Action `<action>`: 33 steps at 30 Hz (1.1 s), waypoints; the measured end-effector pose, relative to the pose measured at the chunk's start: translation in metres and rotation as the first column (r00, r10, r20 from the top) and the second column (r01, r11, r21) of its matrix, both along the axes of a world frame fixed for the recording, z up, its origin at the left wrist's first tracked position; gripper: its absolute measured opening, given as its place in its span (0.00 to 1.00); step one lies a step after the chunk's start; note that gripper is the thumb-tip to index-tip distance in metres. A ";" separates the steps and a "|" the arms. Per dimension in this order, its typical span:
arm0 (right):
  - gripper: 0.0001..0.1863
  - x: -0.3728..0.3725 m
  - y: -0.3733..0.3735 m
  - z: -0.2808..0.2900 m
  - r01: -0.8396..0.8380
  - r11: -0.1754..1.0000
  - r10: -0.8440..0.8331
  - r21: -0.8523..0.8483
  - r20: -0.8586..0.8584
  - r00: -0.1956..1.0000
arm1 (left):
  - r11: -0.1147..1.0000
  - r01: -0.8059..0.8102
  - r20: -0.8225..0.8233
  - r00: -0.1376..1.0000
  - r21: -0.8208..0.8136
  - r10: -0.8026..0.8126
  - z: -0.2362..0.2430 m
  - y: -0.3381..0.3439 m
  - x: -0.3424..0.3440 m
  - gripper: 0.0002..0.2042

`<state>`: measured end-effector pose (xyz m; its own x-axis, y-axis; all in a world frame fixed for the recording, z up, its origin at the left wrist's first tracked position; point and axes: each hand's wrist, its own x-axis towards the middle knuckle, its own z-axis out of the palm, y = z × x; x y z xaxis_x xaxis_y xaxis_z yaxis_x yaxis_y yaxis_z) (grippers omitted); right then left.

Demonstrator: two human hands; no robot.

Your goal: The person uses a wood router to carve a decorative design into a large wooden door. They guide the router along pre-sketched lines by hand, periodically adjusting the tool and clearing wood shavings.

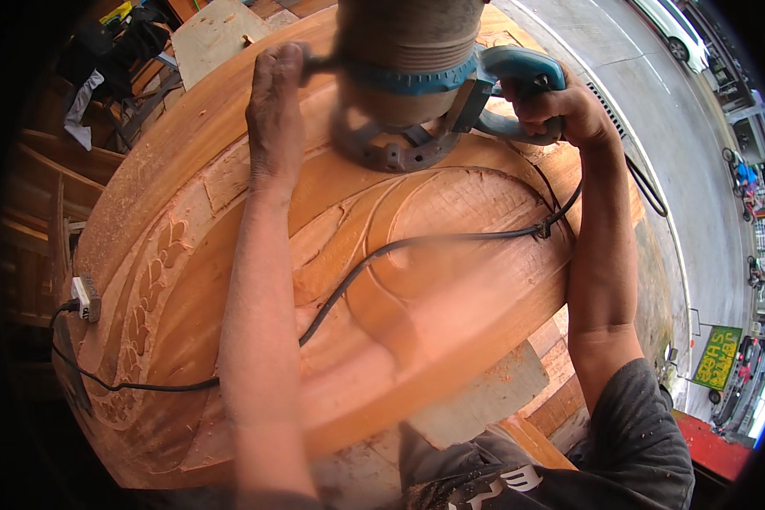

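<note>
A large power router (408,51) with a blue collar and handles stands over a carved wooden panel (450,204) at the top middle, its open base ring at or just above the wood. My left hand (274,106) is closed around the dark side grip on its left. My right hand (561,110) is wrapped around the blue loop handle on its right. A black cord (382,252) runs across the carving from the right and under my left forearm. The panel has curved grooves and scale-like relief, with dust on it.
A small power strip (87,297) lies on the panel's left end. Boards (212,42), dark cloth and wooden pieces (47,212) crowd the left. Loose sheets (484,391) lie beneath the near edge. To the right are a paved road (654,102), a white car (680,34), bicycles and a green sign (714,357).
</note>
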<state>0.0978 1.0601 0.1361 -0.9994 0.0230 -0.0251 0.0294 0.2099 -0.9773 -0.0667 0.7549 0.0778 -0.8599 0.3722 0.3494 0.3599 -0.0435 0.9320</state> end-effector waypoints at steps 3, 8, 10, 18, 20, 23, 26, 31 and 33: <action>0.16 0.001 0.004 -0.001 -0.018 1.000 0.018 -0.006 0.009 1.000 | 1.000 -0.028 0.009 1.000 0.001 0.028 0.003 0.003 0.005 0.26; 0.16 0.003 0.006 -0.001 -0.022 0.999 0.021 0.031 0.015 1.000 | 0.996 -0.091 -0.134 0.987 0.000 0.090 0.005 0.003 0.006 0.20; 0.16 0.003 0.006 -0.001 -0.024 0.999 0.024 0.036 0.009 1.000 | 0.994 -0.105 -0.134 0.985 0.007 0.105 0.006 0.004 0.008 0.19; 0.16 0.000 -0.002 0.000 -0.035 0.999 0.035 -0.014 0.002 0.999 | 0.994 -0.104 -0.140 0.985 0.018 0.105 0.001 -0.002 0.002 0.20; 0.16 0.000 -0.003 0.000 -0.028 0.999 0.028 -0.022 0.002 1.000 | 0.992 -0.123 -0.261 0.958 0.012 0.122 -0.005 -0.002 -0.001 0.20; 0.16 0.000 -0.005 0.000 -0.017 1.000 0.017 0.000 -0.015 1.000 | 0.994 -0.100 -0.214 0.973 -0.035 0.090 -0.002 -0.002 -0.003 0.22; 0.16 -0.004 -0.008 -0.002 -0.003 1.000 0.003 -0.001 -0.017 1.000 | 0.986 -0.069 -0.135 0.987 0.152 0.090 -0.007 0.003 -0.008 0.20; 0.23 -0.010 -0.005 -0.008 -0.034 0.999 0.035 0.032 -0.031 0.999 | 0.998 -0.038 -0.189 0.981 0.049 0.047 -0.014 -0.004 -0.019 0.26; 0.23 -0.013 -0.009 -0.006 -0.036 0.998 0.038 0.059 -0.033 0.999 | 0.998 -0.043 -0.185 0.981 0.053 0.052 -0.015 -0.004 -0.023 0.25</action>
<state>0.0846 1.0510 0.1297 -0.9999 -0.0136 0.0095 -0.0128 0.2671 -0.9636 -0.0896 0.7510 0.0632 -0.7942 0.3111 0.5220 0.5298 -0.0662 0.8456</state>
